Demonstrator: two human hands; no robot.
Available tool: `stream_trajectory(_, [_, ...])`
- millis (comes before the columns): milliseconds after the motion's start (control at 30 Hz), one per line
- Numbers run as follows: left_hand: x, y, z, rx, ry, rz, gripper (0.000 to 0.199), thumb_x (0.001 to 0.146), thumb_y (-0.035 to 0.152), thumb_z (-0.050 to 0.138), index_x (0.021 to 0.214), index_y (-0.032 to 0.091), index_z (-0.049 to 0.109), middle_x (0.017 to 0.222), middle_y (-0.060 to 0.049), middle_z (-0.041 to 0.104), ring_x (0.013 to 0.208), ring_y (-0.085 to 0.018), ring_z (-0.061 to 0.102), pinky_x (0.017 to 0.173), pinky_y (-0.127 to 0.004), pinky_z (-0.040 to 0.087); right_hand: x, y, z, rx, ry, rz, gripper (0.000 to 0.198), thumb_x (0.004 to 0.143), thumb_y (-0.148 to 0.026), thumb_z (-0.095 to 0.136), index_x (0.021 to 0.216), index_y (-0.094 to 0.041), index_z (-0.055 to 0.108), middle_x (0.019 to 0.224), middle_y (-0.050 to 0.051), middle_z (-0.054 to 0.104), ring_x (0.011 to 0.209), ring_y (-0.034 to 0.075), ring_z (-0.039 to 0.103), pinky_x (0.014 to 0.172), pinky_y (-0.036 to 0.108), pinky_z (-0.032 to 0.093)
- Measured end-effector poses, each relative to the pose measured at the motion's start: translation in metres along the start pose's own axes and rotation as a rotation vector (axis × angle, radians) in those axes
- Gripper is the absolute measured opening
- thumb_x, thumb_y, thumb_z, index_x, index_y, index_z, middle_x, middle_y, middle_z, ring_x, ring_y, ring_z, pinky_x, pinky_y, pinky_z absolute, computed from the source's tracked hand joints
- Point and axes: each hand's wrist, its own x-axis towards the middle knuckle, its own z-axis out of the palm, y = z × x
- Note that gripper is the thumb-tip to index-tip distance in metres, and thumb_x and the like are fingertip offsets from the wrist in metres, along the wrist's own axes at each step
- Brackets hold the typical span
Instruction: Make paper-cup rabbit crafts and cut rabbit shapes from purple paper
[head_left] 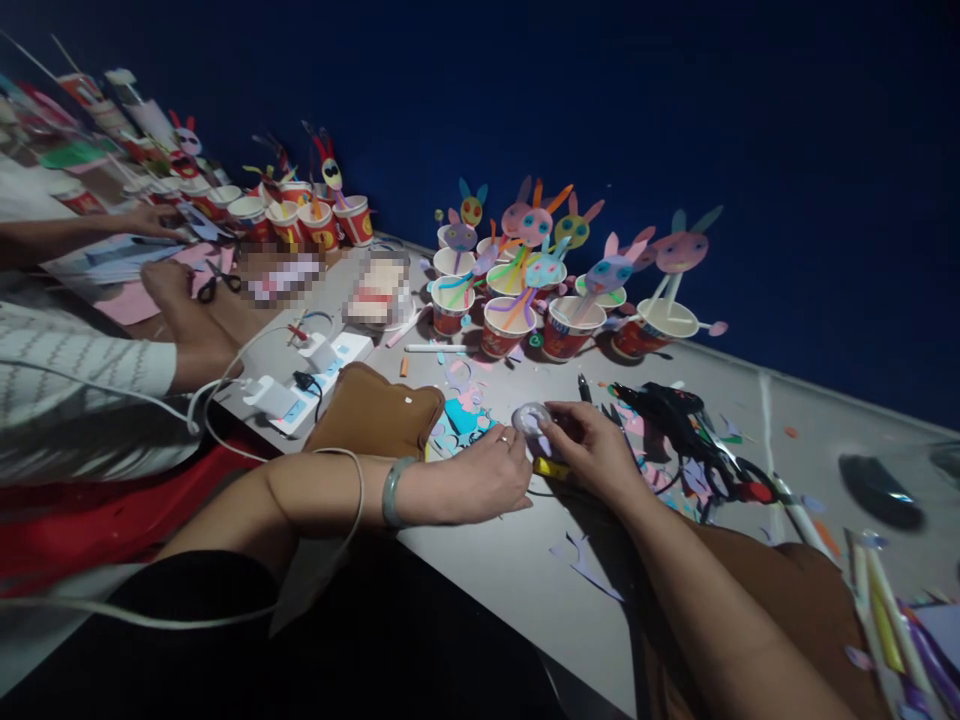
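Observation:
Over the table, my two hands nearly meet. My right hand (596, 450) pinches the edge of a small pale, translucent ring (529, 418) that looks like a roll of clear tape. My left hand (484, 478), with a ring and a bangle on it, is closed just to its left; what its fingertips hold is hidden. A yellow strip-like piece (551, 468) shows below the ring, between the hands. Beyond my left hand lie blue paper scraps (465, 425). A black hot glue gun (664, 408) lies to the right of my right hand.
Paper cups with rabbit-faced figures (574, 325) stand along the back. A white power strip (330, 370) with plugged-in chargers and a brown cushion-like pad (371, 410) lie to the left. A co-worker's hand (169, 285) is near black scissors (219, 285). A white cable crosses my left arm.

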Motion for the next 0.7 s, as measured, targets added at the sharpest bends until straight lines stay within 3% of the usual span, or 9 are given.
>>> stream_trajectory(233, [0.0006, 0.0015, 0.0013, -0.009, -0.003, 0.020, 0.039, 0.093, 0.044, 0.049, 0.091, 0.008, 0.065, 0.091, -0.017, 0.064, 0.090, -0.027, 0.057, 0.084, -0.041, 0.038, -0.0030, 0.0019, -0.0003, -0.088, -0.018, -0.079, 0.050, 0.074, -0.042, 0.070, 0.117, -0.018, 0.062, 0.108, 0.013, 0.069, 0.079, 0.023, 0.066, 0.068, 0.036, 0.053])
stream_trajectory(433, [0.0022, 0.0032, -0.0036, -0.002, -0.076, 0.038, 0.038, 0.093, 0.041, 0.050, 0.089, 0.007, 0.065, 0.088, -0.018, 0.065, 0.083, -0.027, 0.058, 0.077, -0.040, 0.040, -0.0035, 0.0000, 0.0005, -0.054, -0.043, -0.025, 0.053, 0.074, -0.040, 0.070, 0.121, -0.017, 0.060, 0.099, 0.010, 0.071, 0.071, 0.020, 0.065, 0.064, 0.034, 0.054])
stream_trajectory(700, [0.0028, -0.0026, -0.0080, -0.112, -0.096, 0.012, 0.035, 0.095, 0.039, 0.047, 0.093, 0.008, 0.064, 0.088, -0.016, 0.066, 0.085, -0.024, 0.060, 0.076, -0.038, 0.042, -0.0044, -0.0029, -0.0028, -0.074, -0.071, -0.038, 0.054, 0.074, -0.040, 0.069, 0.122, -0.017, 0.059, 0.096, 0.010, 0.072, 0.076, 0.022, 0.067, 0.067, 0.036, 0.054])
